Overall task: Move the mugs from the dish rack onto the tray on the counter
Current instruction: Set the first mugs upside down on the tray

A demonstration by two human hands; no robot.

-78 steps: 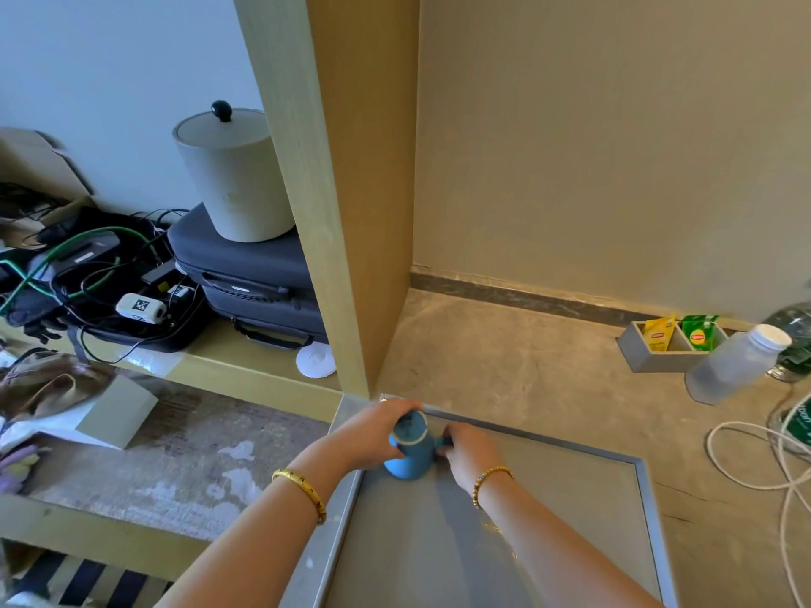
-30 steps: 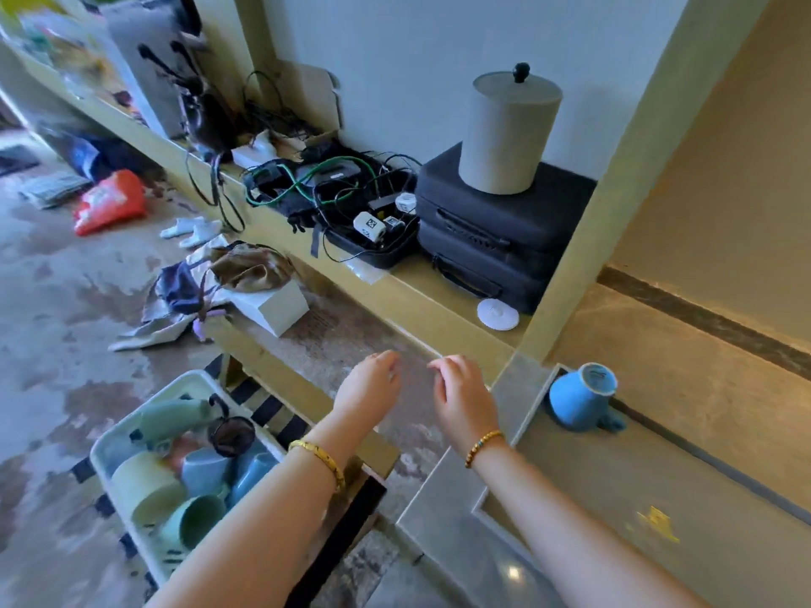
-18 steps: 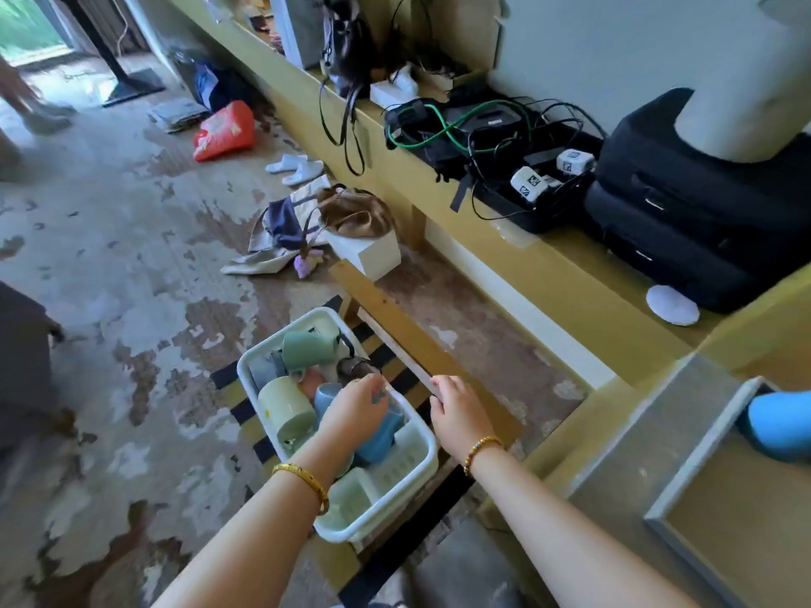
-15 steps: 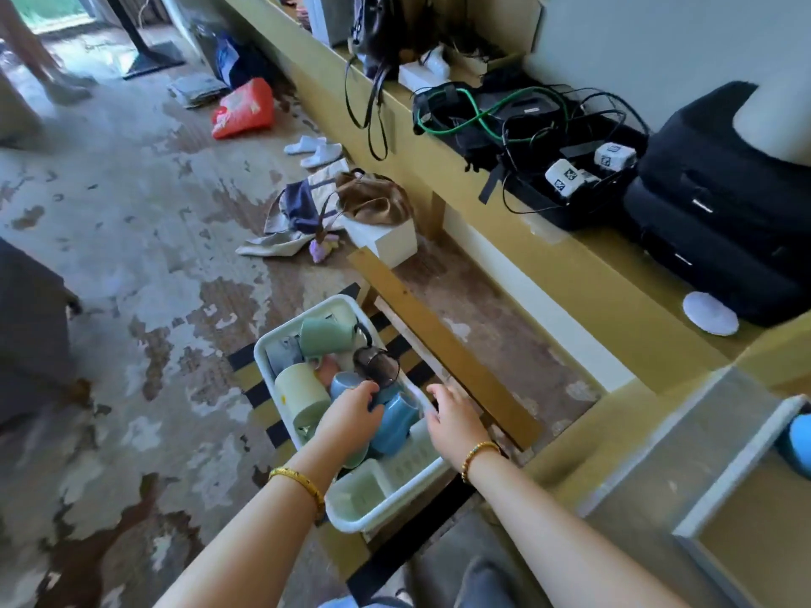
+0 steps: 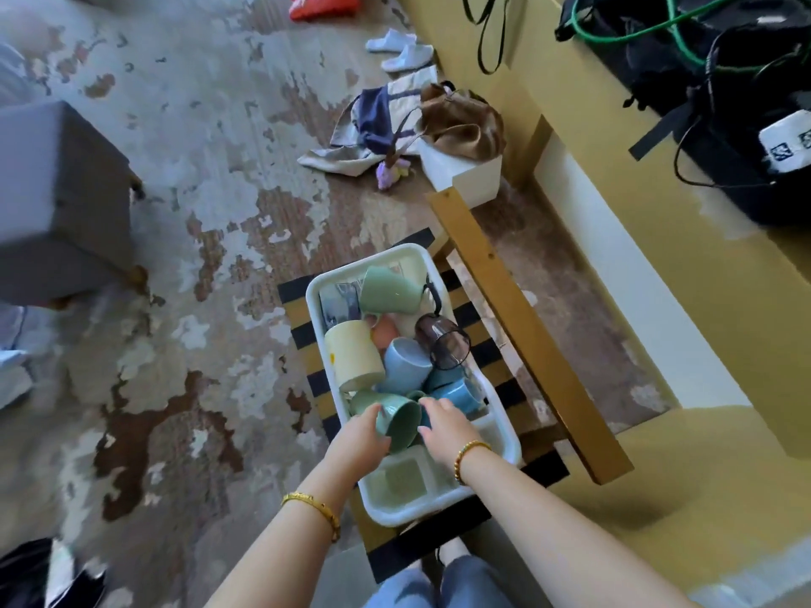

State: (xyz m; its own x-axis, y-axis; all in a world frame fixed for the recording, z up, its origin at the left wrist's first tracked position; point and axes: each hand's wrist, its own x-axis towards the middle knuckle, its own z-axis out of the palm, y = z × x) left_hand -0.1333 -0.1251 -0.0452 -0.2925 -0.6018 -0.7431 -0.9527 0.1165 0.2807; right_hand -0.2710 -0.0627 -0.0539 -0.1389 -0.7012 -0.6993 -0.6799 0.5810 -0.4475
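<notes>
A green mug (image 5: 401, 421) lies on its side in the near half of the white dish rack (image 5: 504, 436), its open mouth turned toward the camera. The left hand (image 5: 362, 438) cups its left side, fingers curled around the wall, while the right hand (image 5: 443, 425) comes in from the right with fingers bent and their tips at the rim; whether they press on it cannot be told. Both forearms reach forward and down, each wrist wearing a gold bracelet. Beyond the hands, inside the rack, lie a pale yellow mug (image 5: 353, 355), a light blue mug (image 5: 406, 364), a darker blue mug (image 5: 456, 394), a smoky glass cup (image 5: 443, 342), an orange piece (image 5: 386, 331) and a second green mug (image 5: 388, 291), all tumbled against one another. The rack's nearest compartment holds a pale green piece (image 5: 403, 476). The rack sits on a striped black-and-yellow surface (image 5: 298, 326); a wooden rail (image 5: 522, 326) runs just beside its right edge. To the left is open, worn floor (image 5: 197, 256).
</notes>
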